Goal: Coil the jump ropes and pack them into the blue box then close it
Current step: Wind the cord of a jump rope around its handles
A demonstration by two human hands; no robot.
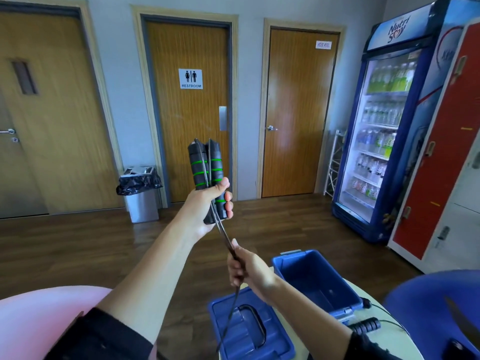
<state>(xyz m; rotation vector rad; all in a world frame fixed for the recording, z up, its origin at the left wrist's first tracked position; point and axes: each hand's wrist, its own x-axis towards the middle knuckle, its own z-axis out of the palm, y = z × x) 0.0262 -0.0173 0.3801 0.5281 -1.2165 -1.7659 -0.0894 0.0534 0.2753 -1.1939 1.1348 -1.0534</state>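
As the left hand [207,203] clasps both green-banded handles [205,165] aloft, the right hand [249,268] grips the cord [222,229] taut, apparently about to wind loops; the blue box [335,279] sits open on the surface [363,292].

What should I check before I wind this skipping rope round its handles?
1. Both handles held together in the left hand: ok.
2. Right hand pinches the cord: ok.
3. Cord straight between the hands: ok.
4. Blue box open, with room inside: ok.
5. Lid off and clear of the box's opening: ok.
6. Hanging part of the cord free of knots: cannot tell.
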